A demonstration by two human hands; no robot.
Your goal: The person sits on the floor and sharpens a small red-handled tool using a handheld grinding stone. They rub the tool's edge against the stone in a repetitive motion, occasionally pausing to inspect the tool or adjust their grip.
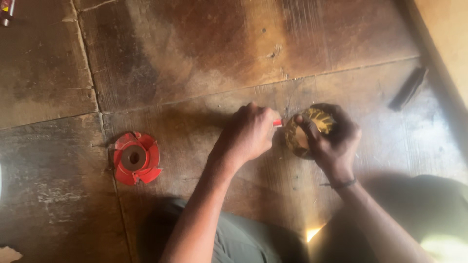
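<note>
At the far left top corner a small tool (6,12) with a red and silver body pokes into view, mostly cut off by the edge. Below it the worn wooden tabletop (195,53) spreads out in dark, scratched boards with seams running across and down. A red cutter head (135,158) lies flat on the boards at the left, round with a brown hub and bore in its middle and angular wings at its rim; it sits well apart from both hands.

Moving toward the middle, the left hand (248,134) is curled into a closed grip around a slim tool with a red tip (277,123) (only that short red end shows beyond the knuckles, so what kind of tool it is cannot be told). The tip points right and reaches just up to the yellow cutter head (312,126).

That round, yellowish, worn piece is held just above or on the tabletop, right of centre, tilted up on its edge. The right hand (334,141) wraps it in a firm grip, thumb across its face and fingers over the top and far side. A dark band circles the right wrist.

Farther right a dark flat bar (408,87) lies slanted on the boards near a pale wooden edge (446,44). At the bottom, the person's grey-green clothing shows between the forearms.
</note>
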